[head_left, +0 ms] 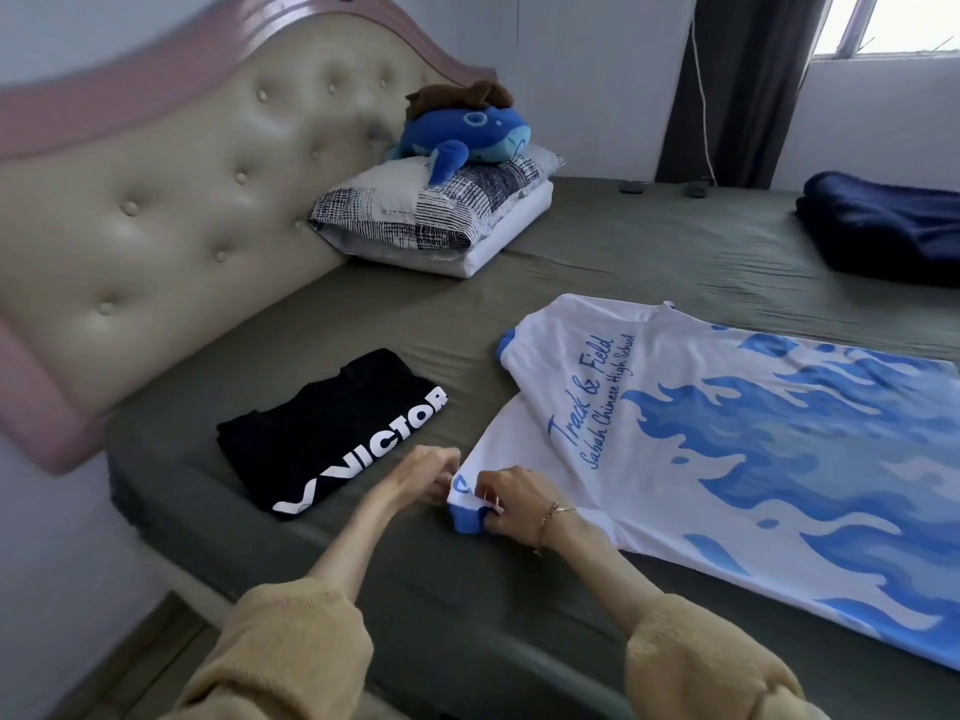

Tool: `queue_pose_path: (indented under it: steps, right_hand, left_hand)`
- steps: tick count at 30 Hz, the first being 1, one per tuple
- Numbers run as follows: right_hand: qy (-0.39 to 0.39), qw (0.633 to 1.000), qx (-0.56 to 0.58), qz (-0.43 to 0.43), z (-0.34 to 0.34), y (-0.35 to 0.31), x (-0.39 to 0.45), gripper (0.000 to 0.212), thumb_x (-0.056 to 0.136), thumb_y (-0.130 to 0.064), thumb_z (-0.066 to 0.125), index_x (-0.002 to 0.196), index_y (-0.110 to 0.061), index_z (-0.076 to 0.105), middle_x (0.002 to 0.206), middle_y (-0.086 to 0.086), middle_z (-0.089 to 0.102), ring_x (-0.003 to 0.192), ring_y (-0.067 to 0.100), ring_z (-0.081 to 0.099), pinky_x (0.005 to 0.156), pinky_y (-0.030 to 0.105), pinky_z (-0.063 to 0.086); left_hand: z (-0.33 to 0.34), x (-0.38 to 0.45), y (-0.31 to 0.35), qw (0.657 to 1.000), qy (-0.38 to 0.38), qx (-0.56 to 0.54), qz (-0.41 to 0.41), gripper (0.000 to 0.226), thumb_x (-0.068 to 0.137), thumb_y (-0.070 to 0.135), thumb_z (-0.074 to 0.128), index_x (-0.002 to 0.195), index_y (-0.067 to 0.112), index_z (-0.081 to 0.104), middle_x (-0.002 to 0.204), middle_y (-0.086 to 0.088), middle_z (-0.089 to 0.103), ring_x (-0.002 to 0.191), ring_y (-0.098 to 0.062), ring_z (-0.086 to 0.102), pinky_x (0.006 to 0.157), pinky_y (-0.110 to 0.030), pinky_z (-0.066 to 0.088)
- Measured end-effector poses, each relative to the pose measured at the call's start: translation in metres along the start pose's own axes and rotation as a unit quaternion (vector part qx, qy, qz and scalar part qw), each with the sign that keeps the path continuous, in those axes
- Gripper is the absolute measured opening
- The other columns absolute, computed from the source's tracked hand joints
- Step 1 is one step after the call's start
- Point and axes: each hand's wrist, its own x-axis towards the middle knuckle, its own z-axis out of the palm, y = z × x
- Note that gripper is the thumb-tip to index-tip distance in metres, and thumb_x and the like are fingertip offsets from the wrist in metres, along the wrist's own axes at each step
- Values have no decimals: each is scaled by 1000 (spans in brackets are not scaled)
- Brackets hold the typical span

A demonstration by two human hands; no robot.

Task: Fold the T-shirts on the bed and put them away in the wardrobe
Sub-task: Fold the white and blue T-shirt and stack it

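My left hand and right hand both pinch the blue sleeve end of the white T-shirt, spread flat on the bed at the right. A folded black T-shirt lies left of my hands.

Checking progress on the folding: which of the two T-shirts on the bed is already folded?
The black T-shirt with white VICTOR lettering is folded into a compact rectangle. The white T-shirt with blue flames lies spread flat, both hands pinching its near sleeve.
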Motion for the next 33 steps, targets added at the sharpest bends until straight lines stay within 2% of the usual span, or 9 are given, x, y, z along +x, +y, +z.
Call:
queue_pose_path:
  steps: [3,6,9,12,17,23,28,31,33]
  right_hand:
    - [8,996,87,0,-2,-2,-1,23,87,-18,55,100,1,59,98,19,64,91,33,57,75,38,43]
    - [-16,985,170,-1,-10,-2,-5,18,88,-11,53,99,2,61,96,18,63,85,26,54,78,33,42]
    - [-73,976,207,15,-14,-2,-10,9,85,-4,51,85,-5,60,87,11,57,84,19,49,77,28,39]
    - [-112,966,228,44,-17,-1,-15,12,83,-3,49,80,-10,58,86,7,55,83,16,48,77,26,38]
    - [-106,956,255,98,-17,1,-17,16,88,-9,44,73,-11,48,85,7,49,75,17,43,66,24,33]
    - [-92,984,145,51,-4,5,-17,38,82,-43,66,75,-14,43,73,2,47,70,17,41,62,28,31]
    - [-97,989,109,9,-3,10,-18,26,79,-20,68,98,-10,52,98,8,58,85,21,52,73,26,39]
    - [-134,982,129,14,-10,17,-19,44,82,-16,65,122,-10,51,105,4,57,92,20,52,80,25,40]
    - [-173,971,161,32,-14,22,-20,51,86,-13,60,134,-13,44,110,3,55,96,14,49,84,22,37]
  left_hand:
    - [3,15,-12,998,45,-20,-43,25,95,28,44,87,5,49,50,-2,56,30,-12,50,53,-25,37]
    - [8,26,-13,995,36,-77,-59,39,96,37,48,110,2,55,89,-11,61,62,-16,60,59,-26,44]
    - [18,32,-4,985,-6,-163,-51,39,91,36,56,111,3,58,96,-10,61,80,-18,58,66,-26,47]
    - [31,44,-4,971,24,-235,-48,68,72,35,76,123,-4,55,109,-9,64,94,-19,63,71,-24,51]
    - [35,47,-3,963,111,-244,-27,31,88,13,62,115,-2,60,112,-12,58,100,-22,50,88,-30,42]
    - [30,56,5,968,71,-240,-22,39,90,27,58,118,-1,59,115,-14,62,107,-25,58,100,-36,45]
    - [28,76,11,979,113,-167,-16,21,90,23,58,74,10,56,83,-7,59,82,-22,56,80,-29,46]
    - [26,80,11,979,126,-161,-8,11,88,0,48,83,9,52,94,-10,55,86,-21,51,73,-28,41]
    - [23,80,8,971,148,-185,24,28,86,-9,36,97,11,53,106,-10,55,95,-22,51,78,-28,42]
